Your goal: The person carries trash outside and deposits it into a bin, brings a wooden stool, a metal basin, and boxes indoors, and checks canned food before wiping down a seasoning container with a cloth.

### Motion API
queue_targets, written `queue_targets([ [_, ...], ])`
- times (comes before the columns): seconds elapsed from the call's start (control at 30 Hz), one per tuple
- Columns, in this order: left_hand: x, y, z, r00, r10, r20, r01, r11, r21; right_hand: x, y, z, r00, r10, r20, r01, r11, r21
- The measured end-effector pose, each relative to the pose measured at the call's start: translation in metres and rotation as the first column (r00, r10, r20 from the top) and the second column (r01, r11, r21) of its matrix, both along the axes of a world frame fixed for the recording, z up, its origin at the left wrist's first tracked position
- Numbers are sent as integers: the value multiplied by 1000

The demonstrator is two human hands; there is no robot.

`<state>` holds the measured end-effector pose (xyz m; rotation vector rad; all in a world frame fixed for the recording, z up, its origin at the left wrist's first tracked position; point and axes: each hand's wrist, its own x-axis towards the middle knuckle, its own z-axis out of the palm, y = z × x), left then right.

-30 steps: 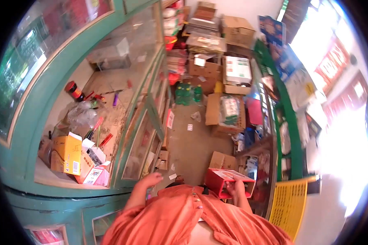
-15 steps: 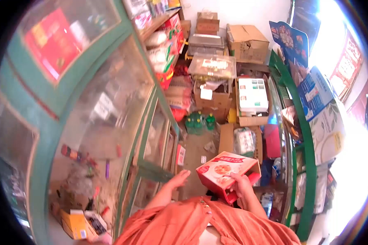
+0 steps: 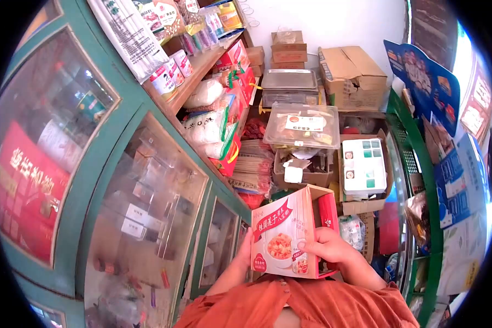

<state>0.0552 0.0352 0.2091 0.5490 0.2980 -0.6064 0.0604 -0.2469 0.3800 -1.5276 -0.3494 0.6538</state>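
A red and pale printed cardboard food box (image 3: 279, 235), with a bowl of food pictured on its front, is held upright before my chest. Its top and right side show a red inner part and an opening. My right hand (image 3: 331, 249) grips the right side, thumb on the front face and fingers at the open side. Along the left edge my left hand (image 3: 242, 252) presses against the box, its fingers mostly hidden behind it.
A green glass-fronted cabinet (image 3: 134, 115) stands at left, beside a wooden shelf (image 3: 202, 68) of bagged goods and cans. Ahead are a clear plastic tub (image 3: 300, 124), a cardboard carton (image 3: 352, 76) and a white box (image 3: 363, 167). A green rack (image 3: 433, 240) runs along the right.
The box has been raised and turned so its printed front faces me. My left hand has moved from open beside it onto its left edge. The view has tilted up.
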Motion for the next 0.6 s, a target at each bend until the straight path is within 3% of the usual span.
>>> queue_targets([
  [0.1, 38, 4, -4, 1000, 29, -4, -28, 993, 114, 47, 14, 3, 996, 0, 86, 1, 1000, -15],
  [0.23, 86, 13, 9, 998, 39, -41, -37, 998, 53, 110, 23, 24, 984, 109, 143, -86, 984, -158],
  [0.3, 106, 20, 14, 998, 67, -14, -65, 994, 91, 132, 29, 36, 933, 170, 317, -116, 977, -181],
  [0.4, 133, 29, 9, 998, 62, -10, -62, 998, 8, 160, 27, 45, 934, 204, 292, -139, 963, -230],
  [0.6, 156, 33, 12, 998, 63, -24, -62, 998, 28, 212, 10, 33, 942, 151, 298, -126, 987, -102],
])
